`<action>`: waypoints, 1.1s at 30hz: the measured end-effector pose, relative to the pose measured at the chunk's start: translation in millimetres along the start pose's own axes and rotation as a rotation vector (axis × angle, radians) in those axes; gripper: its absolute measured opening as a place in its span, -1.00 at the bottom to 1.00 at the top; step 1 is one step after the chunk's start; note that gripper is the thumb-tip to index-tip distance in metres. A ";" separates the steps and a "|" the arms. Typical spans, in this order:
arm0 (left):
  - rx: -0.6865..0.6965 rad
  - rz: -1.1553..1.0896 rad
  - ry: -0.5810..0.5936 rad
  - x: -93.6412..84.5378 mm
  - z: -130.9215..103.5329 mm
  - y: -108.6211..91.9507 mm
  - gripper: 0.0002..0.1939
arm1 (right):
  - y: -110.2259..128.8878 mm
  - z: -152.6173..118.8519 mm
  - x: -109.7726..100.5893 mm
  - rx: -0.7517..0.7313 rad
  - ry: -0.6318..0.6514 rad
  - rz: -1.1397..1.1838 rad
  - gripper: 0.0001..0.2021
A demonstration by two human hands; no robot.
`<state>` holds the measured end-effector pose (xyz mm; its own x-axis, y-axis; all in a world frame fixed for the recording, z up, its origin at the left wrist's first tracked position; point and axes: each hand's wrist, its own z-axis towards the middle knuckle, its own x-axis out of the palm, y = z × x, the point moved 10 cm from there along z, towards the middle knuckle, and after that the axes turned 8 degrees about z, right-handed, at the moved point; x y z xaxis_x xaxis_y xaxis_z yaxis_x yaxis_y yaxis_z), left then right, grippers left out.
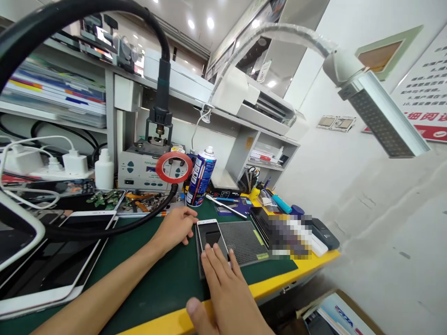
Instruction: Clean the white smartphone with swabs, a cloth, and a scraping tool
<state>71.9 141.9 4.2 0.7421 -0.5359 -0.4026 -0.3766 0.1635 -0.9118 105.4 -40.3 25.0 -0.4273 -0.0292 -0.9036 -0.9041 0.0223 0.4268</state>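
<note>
A white phone with a dark screen lies face up on a black perforated pad, which rests on the green mat. My right hand lies over the phone's near end, palm down, fingers stretched out and the thumb apart. Beside the phone's upper left corner is my left hand, its fingers curled and pointing toward the phone's edge; whether anything is between them is too small to tell.
White tablets lie at the left. Behind stand a blue spray can, a station with red tape and a tool tray. A black cable crosses the mat. Phones and a blurred patch are at the right.
</note>
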 end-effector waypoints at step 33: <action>-0.024 -0.138 -0.039 -1.6 18.5 22.3 -0.69 | 6.2 75.4 -18.1 0.012 -0.055 0.045 -0.27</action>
<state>72.6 161.7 -17.0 0.8085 -0.5194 -0.2767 -0.2824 0.0701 -0.9567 108.1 35.8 41.3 -0.4662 0.0268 -0.8843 -0.8837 0.0342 0.4669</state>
